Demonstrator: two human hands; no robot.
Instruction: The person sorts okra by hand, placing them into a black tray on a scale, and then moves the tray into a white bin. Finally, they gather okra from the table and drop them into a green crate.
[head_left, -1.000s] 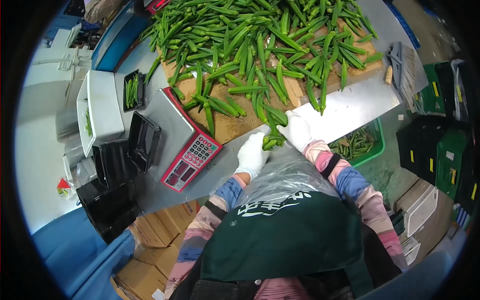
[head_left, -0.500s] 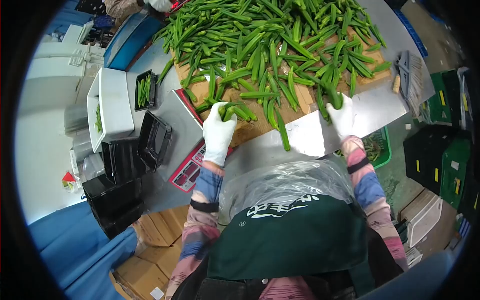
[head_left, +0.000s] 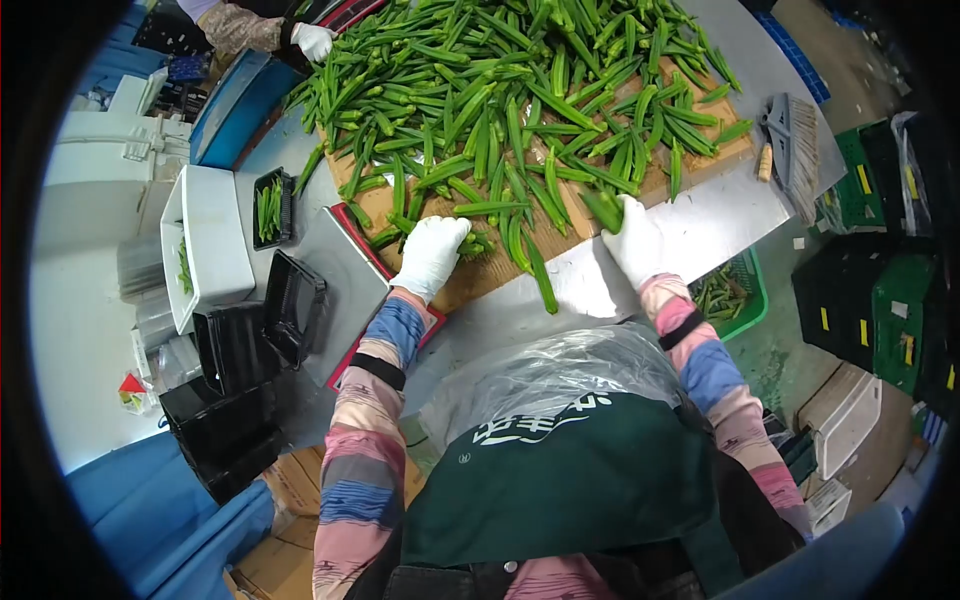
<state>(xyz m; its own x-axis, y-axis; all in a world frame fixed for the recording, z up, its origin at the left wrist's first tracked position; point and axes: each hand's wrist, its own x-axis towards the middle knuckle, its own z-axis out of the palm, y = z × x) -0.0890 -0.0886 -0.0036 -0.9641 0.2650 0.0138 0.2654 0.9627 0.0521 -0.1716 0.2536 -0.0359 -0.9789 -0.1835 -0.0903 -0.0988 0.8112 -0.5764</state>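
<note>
A large heap of green okra covers the cardboard-topped part of the metal table. My left hand, in a white glove, is curled palm down at the near left edge of the heap. Pods poke out beside its fingertips, while the palm side is hidden. My right hand, gloved as well, grips an okra pod above the table's near side. One loose pod hangs out from the heap between my hands.
A red-edged scale lies left of my left hand. Farther left are black trays, a filled tray and a white bin. A brush lies right; a green basket stands below. A co-worker's gloved hand touches the heap's far left.
My right hand has moved left with the okra. My left hand has turned over its pods, hiding them more. The co-worker's hand has come farther into view, and the whole view has shifted slightly.
</note>
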